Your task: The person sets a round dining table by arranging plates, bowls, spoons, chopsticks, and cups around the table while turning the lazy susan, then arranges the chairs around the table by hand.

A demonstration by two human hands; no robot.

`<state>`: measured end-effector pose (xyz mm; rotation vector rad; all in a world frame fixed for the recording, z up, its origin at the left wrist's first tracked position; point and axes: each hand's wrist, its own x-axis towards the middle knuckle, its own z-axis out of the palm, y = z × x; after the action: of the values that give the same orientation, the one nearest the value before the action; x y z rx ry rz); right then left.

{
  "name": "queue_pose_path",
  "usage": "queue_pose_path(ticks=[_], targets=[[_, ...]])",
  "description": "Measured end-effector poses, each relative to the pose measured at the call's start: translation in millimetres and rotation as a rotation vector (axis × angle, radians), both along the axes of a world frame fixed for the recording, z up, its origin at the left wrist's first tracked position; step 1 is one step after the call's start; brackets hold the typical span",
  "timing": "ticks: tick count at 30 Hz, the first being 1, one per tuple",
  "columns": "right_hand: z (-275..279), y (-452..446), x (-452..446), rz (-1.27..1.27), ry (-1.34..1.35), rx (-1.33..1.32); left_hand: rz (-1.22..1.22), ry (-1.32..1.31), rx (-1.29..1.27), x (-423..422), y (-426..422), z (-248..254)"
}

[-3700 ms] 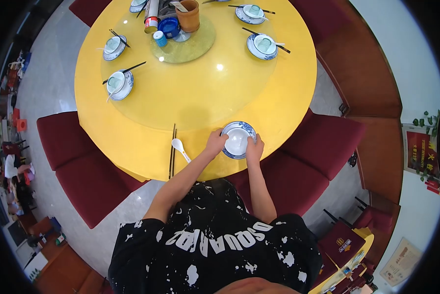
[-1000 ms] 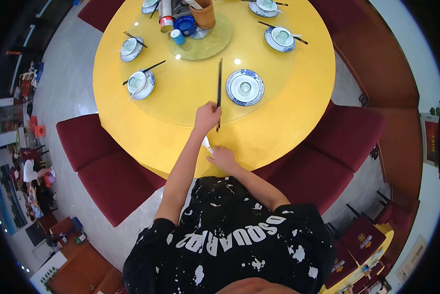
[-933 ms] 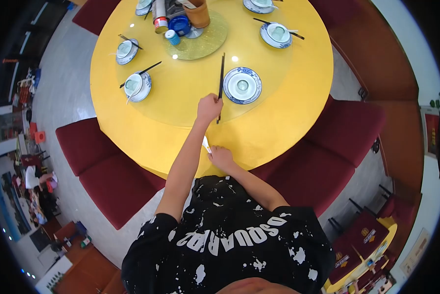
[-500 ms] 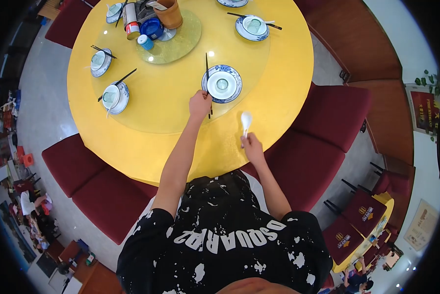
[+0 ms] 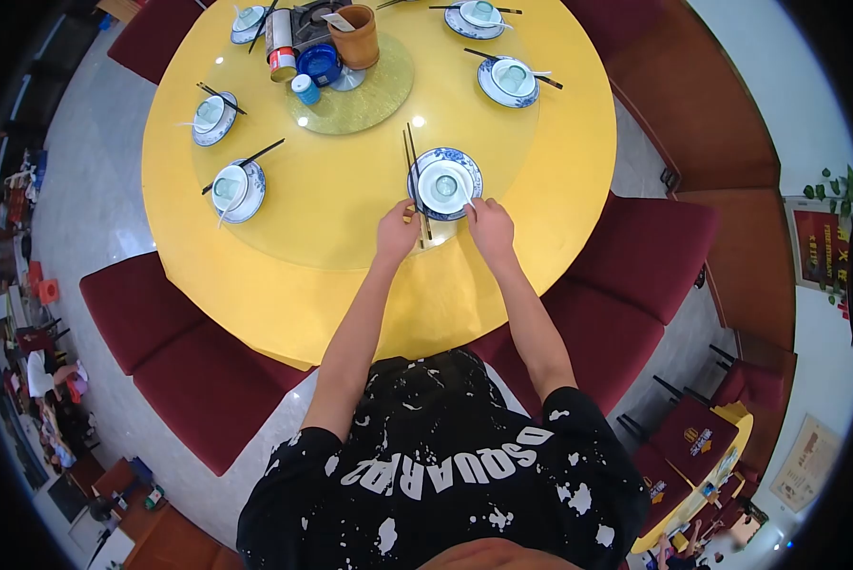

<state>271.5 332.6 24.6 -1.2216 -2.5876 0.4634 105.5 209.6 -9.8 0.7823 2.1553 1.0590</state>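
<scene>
A blue-and-white plate (image 5: 471, 161) lies in front of me on the table, with a white bowl (image 5: 432, 200) on it and a small clear glass cup (image 5: 446, 185) inside the bowl. A pair of black chopsticks (image 5: 410, 152) runs along the plate's left edge, tips slightly apart. My left hand (image 5: 399, 232) is closed at their lower part, fingertips against them. At the plate's lower right, my right hand (image 5: 491, 230) pinches a white spoon (image 5: 467, 197) by its handle. The spoon's head reaches into the bowl.
Similar place settings stand around the yellow round table (image 5: 350, 304), including a left plate (image 5: 256, 198) and a right plate (image 5: 523, 98). A glass turntable (image 5: 388, 95) carries a wooden bucket (image 5: 355, 43), a blue bowl (image 5: 319, 65) and cans. Maroon chairs (image 5: 208, 399) flank me.
My right hand has moved up and left, bringing the spoon from over the bare tabletop to the bowl. My left hand stays at the chopsticks, which now lie more side by side. The view has shifted slightly.
</scene>
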Motion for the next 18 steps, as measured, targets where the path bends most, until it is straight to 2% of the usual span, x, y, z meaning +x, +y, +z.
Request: queue_pose_path(ticks=[4, 9, 12, 15, 18], targets=[[-4.2, -2.1, -1.4, 0.001, 0.025, 0.036, 0.071, -0.083, 0.067, 2.8, 7.1, -12.0], [3.9, -15.8, -0.7, -0.076, 0.138, -0.026, 0.055, -0.017, 0.065, 2.7, 10.2, -16.6], [8.7, -10.8, 6.9, -0.289, 0.304, -0.310, 0.022, 0.012, 0.036, -0.5, 10.3, -14.0], [-16.2, 0.4, 16.5, -0.626, 0.432, -0.558, 0.060, -0.049, 0.026, -7.4, 8.6, -12.6], [-71.6, -1.4, 21.8, -0.719, 0.515, -0.498, 0.149, -0.008, -0.012, -16.7, 14.7, 1.5]])
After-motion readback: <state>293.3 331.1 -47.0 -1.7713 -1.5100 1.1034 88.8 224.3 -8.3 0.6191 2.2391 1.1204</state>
